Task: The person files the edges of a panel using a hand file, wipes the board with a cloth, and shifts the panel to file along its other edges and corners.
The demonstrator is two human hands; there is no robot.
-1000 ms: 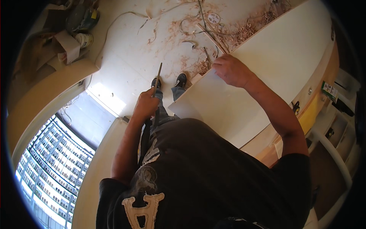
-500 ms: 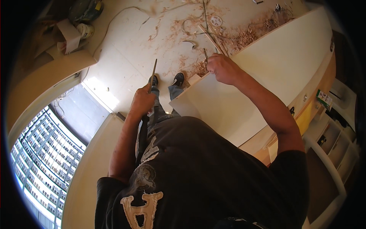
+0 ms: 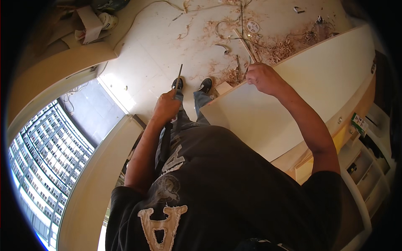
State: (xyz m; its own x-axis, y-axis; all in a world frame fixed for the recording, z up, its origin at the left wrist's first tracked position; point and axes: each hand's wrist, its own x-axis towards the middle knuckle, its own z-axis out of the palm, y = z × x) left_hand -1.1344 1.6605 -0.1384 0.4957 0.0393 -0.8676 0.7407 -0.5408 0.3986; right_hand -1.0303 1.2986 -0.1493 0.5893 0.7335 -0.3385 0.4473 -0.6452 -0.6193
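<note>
White board [image 3: 293, 96]: stretches, long and smooth, from the middle of the frame to the upper right, with a thin brown edge on the far side.
Left hand [image 3: 166, 106]: wraps snugly around a thin dark stick [image 3: 180, 71], just left of the middle; points the stick toward the top of the frame.
Right hand [image 3: 264, 79]: bends at the board's far edge, right of the middle and a bit high; looks nearly closed, with thumb and fingertips close together; cannot tell if pinching the edge or only touching.
Shoes [image 3: 205, 85]: stand near the middle, dark, on the pale floor [image 3: 146, 54].
Curly shavings [image 3: 284, 50]: lie in a messy heap at the upper right, thick beside the board.
Wood strips [image 3: 246, 45]: lie just above the right hand.
Round white disc [image 3: 253, 27]: rests near the strips, toward the top.
Black shirt [image 3: 234, 180]: fills the lower middle.
Window [image 3: 46, 167]: shows a bright building at the lower left.
</note>
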